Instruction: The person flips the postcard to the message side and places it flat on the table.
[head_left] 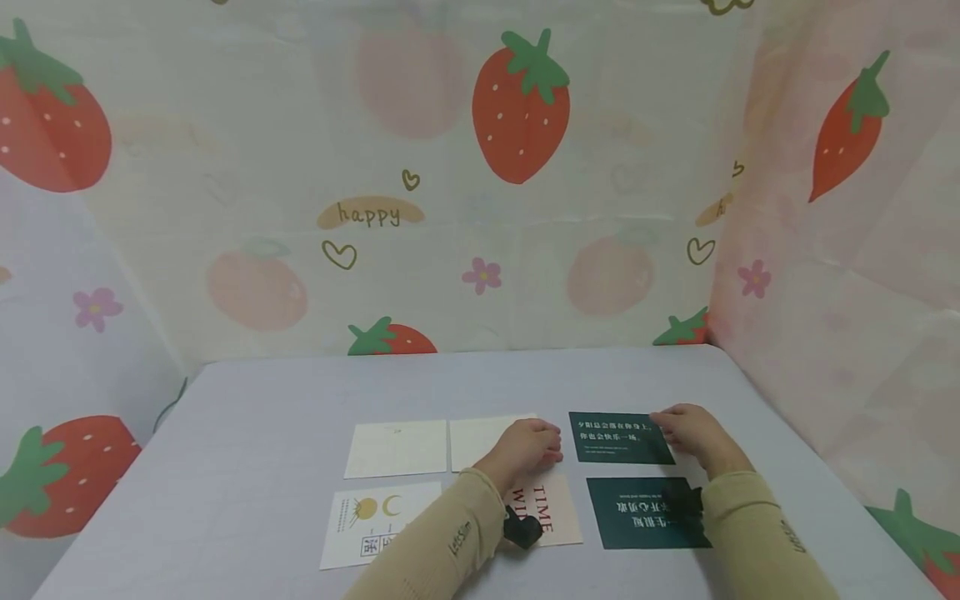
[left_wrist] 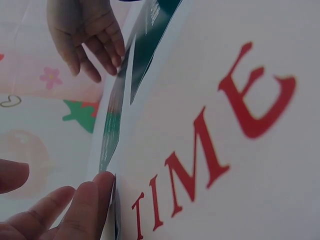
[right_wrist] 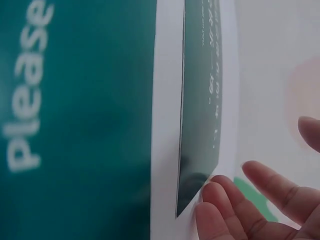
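My right hand is at the right end of the upper dark green card, which carries white writing. In the right wrist view its fingertips meet that card's corner, with the thumb apart. Over the right part of a cream card is my left hand, its fingers loosely bent and pinching nothing visible. Below it lies a card with red "TIME" lettering, partly covered by the left sleeve. A second dark green card lies below the upper one, near the right cuff.
Another cream card lies at the left of the back row. In front of it a white card with a sun and moon is partly hidden by the left sleeve. All lie on a white-covered table, with strawberry-print curtain behind and beside it.
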